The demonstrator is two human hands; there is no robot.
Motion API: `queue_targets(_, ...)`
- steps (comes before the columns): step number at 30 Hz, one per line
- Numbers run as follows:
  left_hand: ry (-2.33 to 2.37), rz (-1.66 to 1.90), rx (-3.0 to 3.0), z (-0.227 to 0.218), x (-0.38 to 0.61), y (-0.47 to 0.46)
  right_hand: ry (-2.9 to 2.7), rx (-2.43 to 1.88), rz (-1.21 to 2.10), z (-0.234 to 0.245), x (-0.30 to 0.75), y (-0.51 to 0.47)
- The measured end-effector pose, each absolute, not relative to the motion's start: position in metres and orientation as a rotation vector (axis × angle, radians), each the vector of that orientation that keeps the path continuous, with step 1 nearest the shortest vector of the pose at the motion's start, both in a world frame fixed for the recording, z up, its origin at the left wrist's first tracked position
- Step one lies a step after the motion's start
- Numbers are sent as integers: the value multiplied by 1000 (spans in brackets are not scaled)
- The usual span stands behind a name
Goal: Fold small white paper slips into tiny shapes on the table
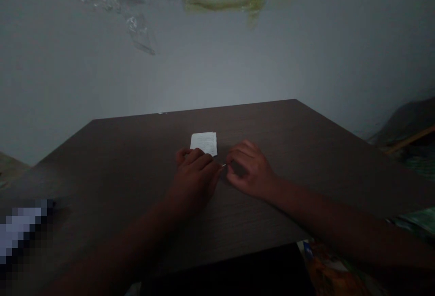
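Near the middle of the dark table, my left hand [198,173] is closed, its fingers curled and thumb side toward the right. My right hand [251,169] faces it in a pinch. Between the two sets of fingertips shows a tiny thin pale piece [223,165], too small and dim to name. Both hands seem to grip it from either end. Just beyond my left hand lies a small white printed paper [204,142], squarish and perhaps folded or stacked. My left knuckles hide its lower edge.
The brown table [136,160] meets a pale wall [217,60] with tape stuck on it. At the left edge is a blurred, pixelated object [20,228]. Dark items and cloth [418,151] lie beyond the right table edge.
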State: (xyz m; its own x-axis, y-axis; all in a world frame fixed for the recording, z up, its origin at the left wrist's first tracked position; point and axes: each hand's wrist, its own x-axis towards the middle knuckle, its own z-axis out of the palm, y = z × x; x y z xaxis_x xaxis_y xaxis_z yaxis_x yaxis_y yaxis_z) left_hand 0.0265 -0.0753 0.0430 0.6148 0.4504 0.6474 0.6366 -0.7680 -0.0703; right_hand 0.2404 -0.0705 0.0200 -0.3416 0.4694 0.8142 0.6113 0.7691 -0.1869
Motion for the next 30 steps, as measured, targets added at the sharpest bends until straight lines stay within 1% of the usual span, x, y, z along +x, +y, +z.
queue_targets(6, -914, -826, -2569, 44, 30, -79, -2037, -818, -218, 17, 237, -72)
queue_targets(11, -939, -831, -2568, 43, 30, -79, -2023, -867, -228, 17, 243, -67)
queue_targets(21, -1002, -756, -2583, 35, 31, -70, -2014, -860, -238, 11, 245, -62)
queue_targets(25, -969, -749, -2583, 32, 32, -69, -2066, -800, -254, 12, 240, -65)
queue_targets(30, -972, -782, -2584, 31, 32, -69, -2053, -870, -301, 11, 240, -63)
